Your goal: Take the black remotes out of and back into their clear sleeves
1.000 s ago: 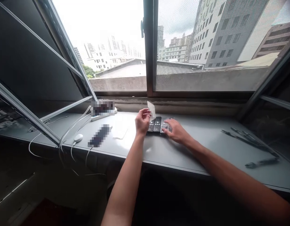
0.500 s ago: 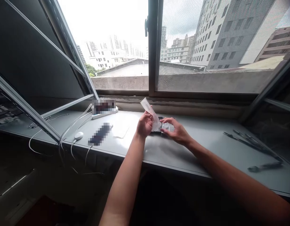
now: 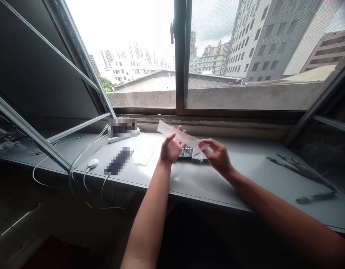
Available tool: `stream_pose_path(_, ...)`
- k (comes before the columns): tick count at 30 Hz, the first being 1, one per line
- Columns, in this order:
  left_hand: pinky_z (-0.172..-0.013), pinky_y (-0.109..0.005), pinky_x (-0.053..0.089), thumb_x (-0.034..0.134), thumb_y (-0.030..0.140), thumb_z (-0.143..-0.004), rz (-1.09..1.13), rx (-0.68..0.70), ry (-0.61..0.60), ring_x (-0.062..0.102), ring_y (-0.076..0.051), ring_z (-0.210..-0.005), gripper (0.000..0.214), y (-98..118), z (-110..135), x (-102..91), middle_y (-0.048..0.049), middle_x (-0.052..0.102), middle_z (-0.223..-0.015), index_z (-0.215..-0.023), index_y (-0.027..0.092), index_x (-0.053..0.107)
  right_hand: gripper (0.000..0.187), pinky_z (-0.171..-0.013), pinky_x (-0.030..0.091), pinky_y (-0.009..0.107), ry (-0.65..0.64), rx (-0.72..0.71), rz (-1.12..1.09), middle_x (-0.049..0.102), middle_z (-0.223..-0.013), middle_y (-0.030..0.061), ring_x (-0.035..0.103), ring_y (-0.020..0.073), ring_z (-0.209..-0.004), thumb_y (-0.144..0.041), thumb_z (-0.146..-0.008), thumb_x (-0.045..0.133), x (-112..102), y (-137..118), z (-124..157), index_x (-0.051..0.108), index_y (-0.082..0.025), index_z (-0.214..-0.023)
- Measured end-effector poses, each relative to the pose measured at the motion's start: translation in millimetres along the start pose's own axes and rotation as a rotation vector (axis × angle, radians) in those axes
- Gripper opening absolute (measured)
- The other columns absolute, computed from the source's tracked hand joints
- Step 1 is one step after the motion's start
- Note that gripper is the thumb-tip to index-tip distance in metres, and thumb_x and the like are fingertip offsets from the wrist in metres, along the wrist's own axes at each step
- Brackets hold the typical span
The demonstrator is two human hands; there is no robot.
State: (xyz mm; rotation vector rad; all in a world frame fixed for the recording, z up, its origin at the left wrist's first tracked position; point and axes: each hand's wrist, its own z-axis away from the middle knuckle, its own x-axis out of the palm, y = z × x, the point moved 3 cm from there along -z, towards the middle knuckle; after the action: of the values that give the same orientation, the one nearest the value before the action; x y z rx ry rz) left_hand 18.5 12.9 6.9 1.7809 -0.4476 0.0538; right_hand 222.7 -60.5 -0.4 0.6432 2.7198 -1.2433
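Observation:
A long, translucent whitish plastic strip or sleeve (image 3: 186, 138) slants above the table. My right hand (image 3: 217, 155) pinches its lower right end between thumb and fingertips. My left hand (image 3: 171, 149) is at the strip's middle, thumb in front and fingers spread behind, palm open and not visibly gripping. Beneath the strip, between my hands, lie black remote controls (image 3: 187, 152) with small buttons, partly covered by the strip and my hands. A small clear plastic piece (image 3: 197, 155) is beside them, close to my right fingers.
White paper (image 3: 144, 156) lies left of my hands, near a blurred dark device (image 3: 118, 161) with a cable. Further left are a white round plug-like piece (image 3: 93, 163) and a power strip (image 3: 123, 136). Dark straps (image 3: 301, 172) lie at right. Window frame stands behind.
The strip has swung from steep to a flatter slant. My right hand has moved slightly right and now pinches its end. My left fingers have spread, and the remote controls show more.

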Motion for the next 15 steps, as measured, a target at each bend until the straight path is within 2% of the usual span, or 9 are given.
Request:
stream_pose_path(3, -0.114, -0.056, 0.057, 0.070, 0.047, -0.100, 0.239, -0.093, -0.147, 0.061, -0.033, -0.146, 0.056, -5.1, 5.6, 14.9, -0.0110, 0.063, -0.157, -0.152, 0.032, 0.056, 0.024, -0.098, 0.062, 0.051, 0.032, -0.106, 0.135, 0.078, -0.114, 0.0095, 0.074, 0.0317, -0.107, -0.046, -0.105, 0.068, -4.1, -8.2, 1.8, 0.083, -0.031, -0.117)
stream_pose_path(5, -0.117, -0.057, 0.056, 0.079, 0.045, -0.094, 0.332, -0.174, -0.247, 0.064, -0.034, -0.142, 0.055, -8.9, 9.1, 23.8, -0.0112, 0.064, -0.156, -0.144, 0.030, 0.063, 0.024, -0.101, 0.061, 0.055, 0.018, -0.164, 0.191, 0.076, -0.119, 0.0102, 0.071, 0.0339, -0.113, -0.042, -0.106, 0.067, -4.6, -12.1, 2.1, 0.085, -0.035, -0.119)
stream_pose_path(9, -0.120, -0.055, 0.054, 0.078, 0.047, -0.096, 0.382, -0.329, -0.385, 0.073, -0.032, -0.126, 0.037, -14.8, 12.6, 32.5, -0.0155, 0.074, -0.136, -0.122, 0.020, 0.076, 0.026, -0.115, 0.054, 0.063, -0.074, -0.264, 0.238, 0.076, -0.133, 0.0076, 0.063, 0.0361, -0.133, -0.035, -0.108, 0.063, -1.1, -15.0, 0.5, 0.086, -0.038, -0.118)
stream_pose_path(12, -0.120, -0.053, 0.054, 0.078, 0.039, -0.095, 0.335, -0.317, -0.318, 0.074, -0.031, -0.123, 0.027, -17.5, 8.6, 29.8, -0.0146, 0.079, -0.123, -0.110, 0.017, 0.079, 0.030, -0.121, 0.049, 0.064, -0.113, -0.248, 0.293, 0.073, -0.143, 0.0066, 0.057, 0.0366, -0.142, -0.035, -0.107, 0.062, 0.7, -13.7, -1.6, 0.082, -0.036, -0.129)
stream_pose_path(15, -0.120, -0.051, 0.053, 0.077, 0.037, -0.096, 0.270, -0.201, -0.192, 0.075, -0.030, -0.123, 0.027, -18.9, 1.0, 23.7, -0.0145, 0.081, -0.121, -0.111, 0.015, 0.081, 0.043, -0.125, 0.046, 0.060, -0.071, -0.240, 0.305, 0.067, -0.152, 0.0093, 0.056, 0.0361, -0.145, -0.039, -0.106, 0.064, -0.9, -13.1, -3.6, 0.071, -0.032, -0.147)
